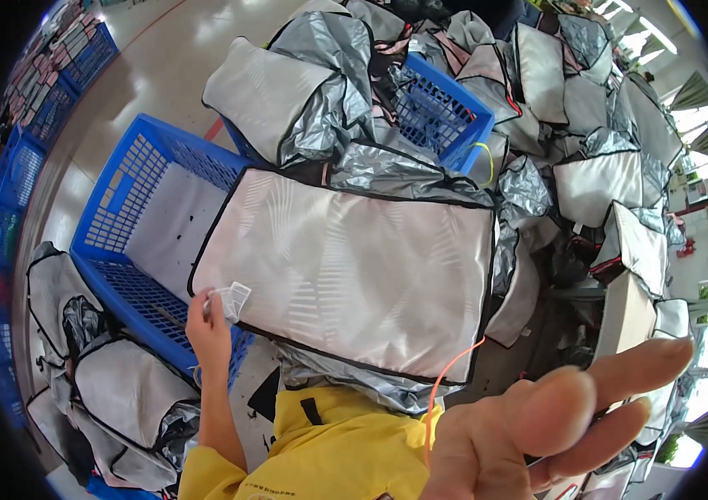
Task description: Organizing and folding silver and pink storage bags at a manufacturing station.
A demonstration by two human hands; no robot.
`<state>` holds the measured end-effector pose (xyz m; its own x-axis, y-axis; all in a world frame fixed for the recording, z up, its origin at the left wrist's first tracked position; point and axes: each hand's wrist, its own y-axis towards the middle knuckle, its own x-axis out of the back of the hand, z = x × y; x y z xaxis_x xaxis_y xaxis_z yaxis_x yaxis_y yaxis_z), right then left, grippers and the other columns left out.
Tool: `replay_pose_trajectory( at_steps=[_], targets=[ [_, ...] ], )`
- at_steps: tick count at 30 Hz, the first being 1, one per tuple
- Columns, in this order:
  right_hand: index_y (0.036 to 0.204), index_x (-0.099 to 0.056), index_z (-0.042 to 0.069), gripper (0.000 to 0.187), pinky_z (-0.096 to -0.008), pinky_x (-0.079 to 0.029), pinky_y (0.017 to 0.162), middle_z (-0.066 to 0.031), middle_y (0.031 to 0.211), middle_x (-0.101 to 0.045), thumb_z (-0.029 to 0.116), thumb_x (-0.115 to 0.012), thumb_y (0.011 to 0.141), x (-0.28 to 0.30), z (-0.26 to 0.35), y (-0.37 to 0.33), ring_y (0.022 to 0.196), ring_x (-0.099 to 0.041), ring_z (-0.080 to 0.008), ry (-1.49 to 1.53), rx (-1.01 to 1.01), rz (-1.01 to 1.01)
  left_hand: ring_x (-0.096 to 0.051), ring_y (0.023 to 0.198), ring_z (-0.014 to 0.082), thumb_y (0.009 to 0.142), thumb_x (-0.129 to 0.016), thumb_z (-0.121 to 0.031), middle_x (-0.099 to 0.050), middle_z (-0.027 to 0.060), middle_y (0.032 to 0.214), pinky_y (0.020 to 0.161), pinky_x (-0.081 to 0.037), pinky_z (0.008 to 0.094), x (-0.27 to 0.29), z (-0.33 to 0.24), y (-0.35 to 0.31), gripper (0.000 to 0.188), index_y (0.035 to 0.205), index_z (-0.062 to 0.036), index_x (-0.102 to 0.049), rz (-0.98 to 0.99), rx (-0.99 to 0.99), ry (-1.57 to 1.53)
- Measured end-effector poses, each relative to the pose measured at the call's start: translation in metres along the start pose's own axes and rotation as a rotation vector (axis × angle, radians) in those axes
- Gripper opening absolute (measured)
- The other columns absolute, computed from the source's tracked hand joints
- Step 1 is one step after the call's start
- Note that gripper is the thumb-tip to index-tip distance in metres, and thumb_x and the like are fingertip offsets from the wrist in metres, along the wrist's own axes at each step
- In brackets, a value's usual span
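Note:
In front of me lies a large pale fabric panel (362, 267) with black piping and a faint line pattern, silver lining bunched along its far and near edges. At its near left corner, my left hand (209, 327) pinches a small white label (234, 298); whether it also grips the panel's edge is hidden. My right hand (537, 425) is raised close to the camera at the lower right, fingers stretched out and apart, with nothing visible in it. An orange cord (446, 367) runs from the panel's near right edge down past my yellow top (346, 450).
A blue plastic crate (108, 200) stands to the left, partly under the panel. Another blue crate (475, 133) sits beyond it. Piles of similar padded fabric pieces (595, 179) rise at the far right and near left (133, 392). Stacked crates (25, 167) line the left side.

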<state>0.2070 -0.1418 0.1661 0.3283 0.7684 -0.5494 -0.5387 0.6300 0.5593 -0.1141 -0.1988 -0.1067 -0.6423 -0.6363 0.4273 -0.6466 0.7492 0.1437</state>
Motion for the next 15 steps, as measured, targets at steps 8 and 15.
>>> replay_pose_trajectory(
  at_steps=[8,15],
  targets=[
    [0.16,-0.034,0.021,0.05,-0.0271,-0.05,0.051,-0.0264,0.153,-0.049,0.043,-0.03,0.115,0.002,0.006,-0.005,0.063,-0.06,-0.0141,-0.32,0.1,-0.404,-0.064,0.102,0.0408,0.101,-0.064,-0.023,-0.064,0.0185,0.118,0.09,-0.052,0.0466,-0.072,-0.014,0.116,0.032,0.126,-0.0018,-0.062,0.13,-0.374,0.436],
    [0.113,-0.072,-0.004,0.042,-0.0324,-0.048,0.069,-0.0053,0.08,-0.065,0.037,-0.07,0.1,0.232,0.04,-0.098,0.072,-0.058,-0.0168,-1.712,-0.358,-1.313,-0.063,0.112,0.0471,0.102,-0.06,-0.045,-0.067,0.0301,0.117,0.094,-0.051,0.0525,-0.166,0.024,0.213,0.053,0.125,0.0034,-0.061,0.25,-0.199,0.514]
  ],
)
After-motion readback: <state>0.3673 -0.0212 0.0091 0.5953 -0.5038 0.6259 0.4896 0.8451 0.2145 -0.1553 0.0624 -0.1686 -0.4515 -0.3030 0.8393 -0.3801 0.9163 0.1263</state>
